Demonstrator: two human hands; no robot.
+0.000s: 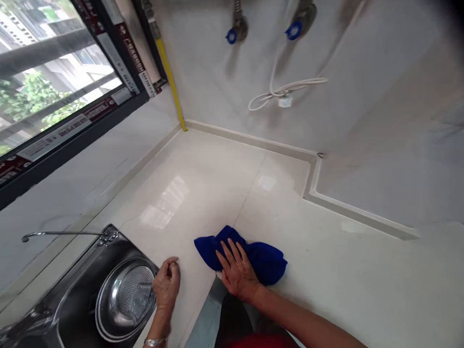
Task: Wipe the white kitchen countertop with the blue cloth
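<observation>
A blue cloth (267,263) lies bunched on the pale countertop (213,179), close to its inner front corner. Flat on the cloth rests my right hand (239,273), its fingers stretched out and spread, pressing from above. My left hand (167,282) is curled into a loose fist on the counter strip beside the sink, with nothing visible in it. A bracelet (155,342) circles the left wrist. The cloth and the left hand are apart.
At the lower left is a dark sink (78,285) holding a metal colander (126,295), with a thin faucet (65,233) behind. A raised edge strip (250,140) follows the wall. Above hang a white cable (286,89) and blue-handled valves (232,36). A yellow pipe (170,77) stands in the corner.
</observation>
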